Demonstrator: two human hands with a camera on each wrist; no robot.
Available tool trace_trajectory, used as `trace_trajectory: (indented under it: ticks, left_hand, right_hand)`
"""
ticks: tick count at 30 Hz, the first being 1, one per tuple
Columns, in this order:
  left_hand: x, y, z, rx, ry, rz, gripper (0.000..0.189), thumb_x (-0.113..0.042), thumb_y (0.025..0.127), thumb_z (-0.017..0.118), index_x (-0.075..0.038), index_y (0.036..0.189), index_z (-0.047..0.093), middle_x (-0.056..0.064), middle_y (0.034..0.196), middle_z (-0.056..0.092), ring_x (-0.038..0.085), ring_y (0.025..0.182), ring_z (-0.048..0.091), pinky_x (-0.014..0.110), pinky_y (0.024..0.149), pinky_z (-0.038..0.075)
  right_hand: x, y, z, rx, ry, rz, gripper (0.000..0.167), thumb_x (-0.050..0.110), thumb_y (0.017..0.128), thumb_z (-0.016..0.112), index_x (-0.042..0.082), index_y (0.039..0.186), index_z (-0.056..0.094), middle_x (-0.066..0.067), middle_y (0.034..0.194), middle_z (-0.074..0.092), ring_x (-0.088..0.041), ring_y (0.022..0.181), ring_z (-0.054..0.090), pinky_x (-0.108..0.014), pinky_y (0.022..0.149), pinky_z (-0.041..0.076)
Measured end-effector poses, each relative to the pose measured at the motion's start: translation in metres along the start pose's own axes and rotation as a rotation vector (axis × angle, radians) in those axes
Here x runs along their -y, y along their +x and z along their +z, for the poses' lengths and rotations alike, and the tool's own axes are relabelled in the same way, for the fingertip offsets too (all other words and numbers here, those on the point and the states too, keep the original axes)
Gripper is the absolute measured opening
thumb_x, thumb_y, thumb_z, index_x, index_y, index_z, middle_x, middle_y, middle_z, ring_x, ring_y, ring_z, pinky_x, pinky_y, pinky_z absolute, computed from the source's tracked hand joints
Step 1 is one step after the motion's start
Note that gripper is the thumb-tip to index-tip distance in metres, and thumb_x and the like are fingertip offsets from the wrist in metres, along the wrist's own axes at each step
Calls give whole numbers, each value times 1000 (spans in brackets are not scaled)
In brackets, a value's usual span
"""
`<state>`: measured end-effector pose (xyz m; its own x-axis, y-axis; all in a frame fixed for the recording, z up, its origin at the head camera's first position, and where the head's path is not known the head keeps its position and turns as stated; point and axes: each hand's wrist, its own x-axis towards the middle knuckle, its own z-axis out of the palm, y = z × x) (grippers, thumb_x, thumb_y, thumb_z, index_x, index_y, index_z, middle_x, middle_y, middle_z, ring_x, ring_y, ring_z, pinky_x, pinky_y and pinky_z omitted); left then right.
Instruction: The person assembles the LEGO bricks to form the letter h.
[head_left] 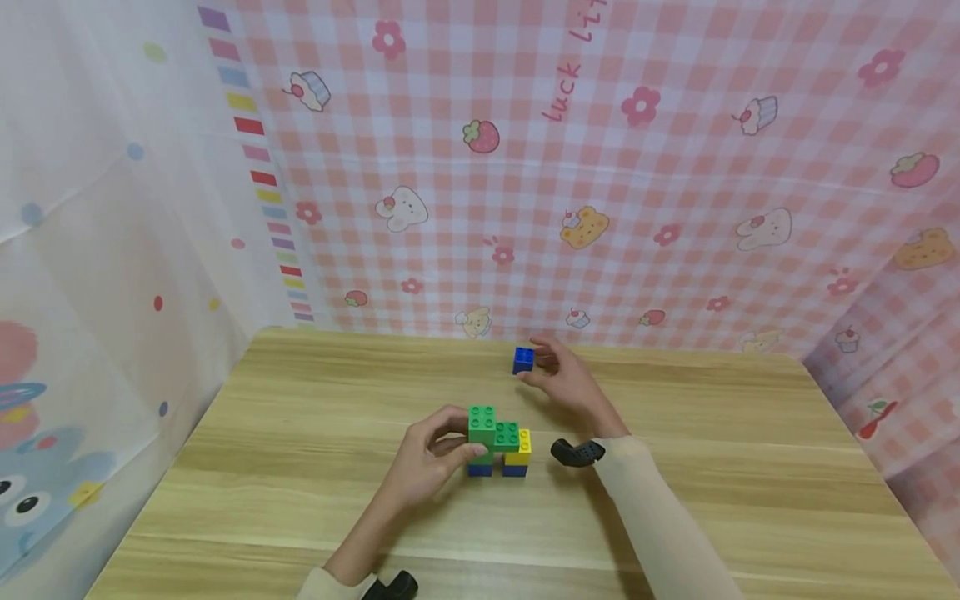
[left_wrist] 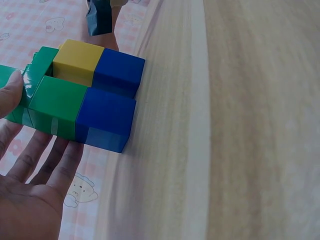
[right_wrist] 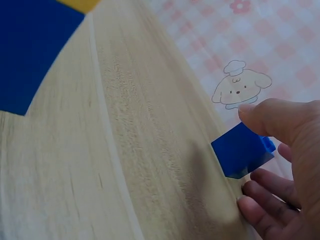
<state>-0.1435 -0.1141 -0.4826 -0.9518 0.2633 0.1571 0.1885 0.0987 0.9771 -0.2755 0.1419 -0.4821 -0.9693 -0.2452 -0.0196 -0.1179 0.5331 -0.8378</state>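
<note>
A small build of toy building blocks [head_left: 507, 435] stands on the table, with green bricks on top, a yellow one at the right and blue ones at the base. My left hand [head_left: 429, 454] grips its left column, the thumb [left_wrist: 11, 94] on one green face and the fingers on another side. Farther back, a single blue building block [head_left: 523, 361] stands near the table's back edge. Around it curves my right hand [head_left: 564, 379], thumb and fingers spread. In the right wrist view a small gap shows between the thumb [right_wrist: 267, 117] and the blue block.
The wooden table [head_left: 315, 400] meets a pink checked cloth [head_left: 525, 183] at its back edge. A white patterned cloth [head_left: 97, 250] hangs at the left. Black straps or mounts [head_left: 577, 452] sit at both wrists, the right one close to the yellow brick.
</note>
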Motion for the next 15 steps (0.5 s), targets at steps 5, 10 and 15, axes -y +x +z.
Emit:
trace_trajectory:
  ticks: [5,10,15]
  left_hand:
    - [0,0,0,1,0,8,29,-17,89,81,-20,116,69,6,115,71,22,112,68,29,100,58]
    - [0,0,0,-1,3,7,29,-16,89,81,-20,115,69,6,115,71,22,112,68,29,100,58]
    - [0,0,0,0,9,4,29,-16,89,80,-20,116,69,6,115,71,21,112,68,29,100,57]
  right_hand:
    - [-1,5,5,9,18,21,71,29,93,77,23,155,43,-18,153,50,-36,138,51,-54,116,44]
    - [-2,6,10,7,9,16,69,27,94,76,27,155,44,-16,148,55,-35,135,54,-55,114,45]
    - [-4,6,14,-14,-34,7,60,31,97,72,26,153,48,-15,145,58,-34,132,57,-55,111,48]
